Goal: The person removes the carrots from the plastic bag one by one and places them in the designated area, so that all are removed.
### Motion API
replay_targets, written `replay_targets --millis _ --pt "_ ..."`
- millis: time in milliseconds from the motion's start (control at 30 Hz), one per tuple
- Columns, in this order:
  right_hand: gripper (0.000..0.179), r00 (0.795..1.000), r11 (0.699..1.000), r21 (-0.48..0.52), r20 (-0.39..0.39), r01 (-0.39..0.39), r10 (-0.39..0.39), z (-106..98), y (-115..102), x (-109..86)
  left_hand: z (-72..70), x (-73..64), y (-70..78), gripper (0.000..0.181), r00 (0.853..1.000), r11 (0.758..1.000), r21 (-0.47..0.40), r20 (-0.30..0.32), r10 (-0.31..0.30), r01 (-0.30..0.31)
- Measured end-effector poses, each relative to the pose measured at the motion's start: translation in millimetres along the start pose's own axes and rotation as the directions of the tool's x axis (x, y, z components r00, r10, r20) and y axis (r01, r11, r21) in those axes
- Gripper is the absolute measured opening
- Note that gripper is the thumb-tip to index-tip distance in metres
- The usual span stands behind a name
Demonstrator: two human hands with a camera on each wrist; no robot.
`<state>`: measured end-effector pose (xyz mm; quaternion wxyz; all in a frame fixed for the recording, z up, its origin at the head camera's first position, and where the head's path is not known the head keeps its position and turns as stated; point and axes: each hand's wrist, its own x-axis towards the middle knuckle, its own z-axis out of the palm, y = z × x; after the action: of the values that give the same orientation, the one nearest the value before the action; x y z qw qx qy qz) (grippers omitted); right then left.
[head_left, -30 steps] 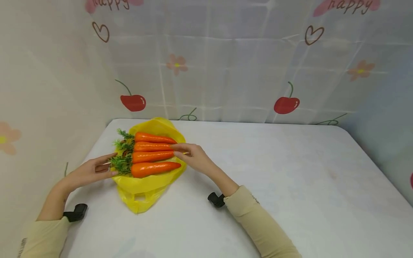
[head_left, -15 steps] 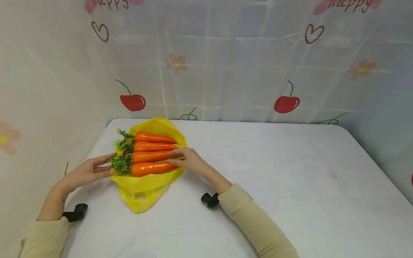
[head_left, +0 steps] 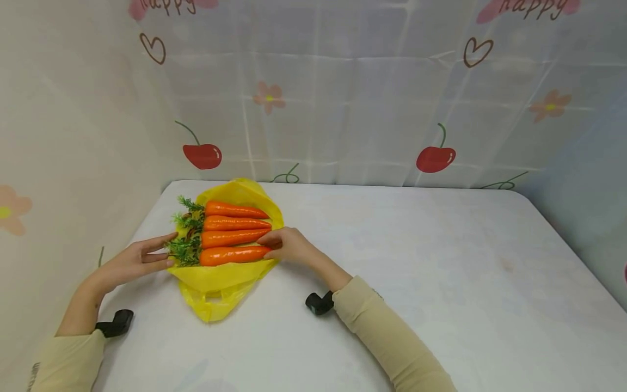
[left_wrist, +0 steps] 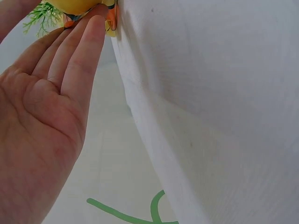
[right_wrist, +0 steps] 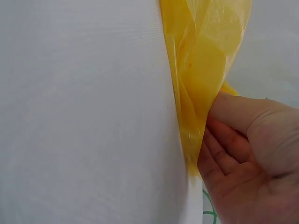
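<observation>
Several glossy orange carrots [head_left: 233, 223] with green leafy tops [head_left: 185, 251] lie side by side on a yellow plastic bag [head_left: 215, 277], tips to the right. My right hand [head_left: 291, 245] holds the tip of the nearest carrot [head_left: 230, 256] between thumb and fingers. In the right wrist view, the bag [right_wrist: 205, 60] hides the fingertips of that hand [right_wrist: 252, 149]. My left hand [head_left: 132, 261] rests at the bag's left edge beside the leafy tops. Its fingers look fairly straight in the left wrist view, fingertips against the bag [left_wrist: 77, 5].
A white-covered table [head_left: 416, 283] extends to the right and front. Behind it hangs a pale curtain [head_left: 343, 109] printed with cherries and flowers. A pale wall [head_left: 73, 136] stands close on the left. Each wrist wears a black camera [head_left: 319, 304].
My right hand has moved from the middle carrots' tips toward me, onto the nearest carrot's tip. That carrot has shifted slightly toward the others. My left hand has barely moved.
</observation>
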<state>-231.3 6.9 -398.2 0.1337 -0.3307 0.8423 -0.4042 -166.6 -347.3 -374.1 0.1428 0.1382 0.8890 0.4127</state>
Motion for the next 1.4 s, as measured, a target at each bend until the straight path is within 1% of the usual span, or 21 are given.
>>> replay_targets --millis 133,233,400,533,733,900,967,1067,1133,1267,1400 --pt "0.034 0.999 0.995 -0.092 0.020 0.034 -0.032 0.1 -1.5 0.7 -0.1 -0.3 -0.7 0.069 1.000 1.000 -0.006 0.002 -0.001 0.001" --pt "0.033 0.999 0.991 -0.127 0.028 0.046 -0.043 0.4 -2.7 1.6 -0.1 -0.4 -0.6 0.069 1.000 1.000 -0.011 0.002 0.003 -0.003" --pt "0.031 0.999 0.992 -0.121 0.027 0.031 -0.028 1.4 -3.2 2.4 -0.1 -0.3 -0.6 0.069 1.000 1.000 -0.013 0.006 -0.003 0.003" --pt "0.029 1.000 0.995 -0.097 0.006 0.014 -0.014 1.3 -2.7 1.1 0.2 -0.1 -1.4 0.069 1.000 1.000 -0.005 0.008 -0.010 0.010" --pt "0.027 0.999 1.000 0.003 -0.048 -0.007 0.007 0.8 1.3 -0.8 0.5 -0.4 -2.9 0.070 1.000 1.000 0.000 0.009 -0.010 0.010" --pt "0.026 0.996 0.993 0.117 -0.080 -0.036 0.046 -0.4 2.7 -2.4 0.6 -0.5 -3.5 0.069 1.000 1.000 -0.001 0.007 -0.001 0.001" --pt "0.024 0.994 0.984 0.168 -0.089 -0.054 0.070 -0.4 3.3 -2.4 0.8 -0.3 -3.3 0.069 1.000 1.000 -0.004 0.006 0.007 -0.007" --pt "0.023 0.988 0.963 0.256 -0.102 -0.083 0.112 -0.6 4.1 -2.2 1.1 -0.2 -2.6 0.068 1.000 1.000 -0.004 0.005 0.009 -0.009" --pt "0.023 0.984 0.951 0.292 -0.112 -0.098 0.136 -0.5 4.3 -2.1 1.3 -0.2 -2.4 0.068 1.000 1.000 -0.003 0.006 0.007 -0.007" --pt "0.025 0.980 0.934 0.343 -0.127 -0.099 0.150 -1.1 4.2 -2.3 1.4 -0.3 -2.6 0.068 1.000 1.000 -0.005 0.006 0.003 -0.003" --pt "0.026 0.977 0.912 0.401 -0.138 -0.092 0.159 -1.2 4.4 -3.4 0.7 -0.7 -3.2 0.068 1.000 1.000 -0.009 0.015 0.014 -0.013"
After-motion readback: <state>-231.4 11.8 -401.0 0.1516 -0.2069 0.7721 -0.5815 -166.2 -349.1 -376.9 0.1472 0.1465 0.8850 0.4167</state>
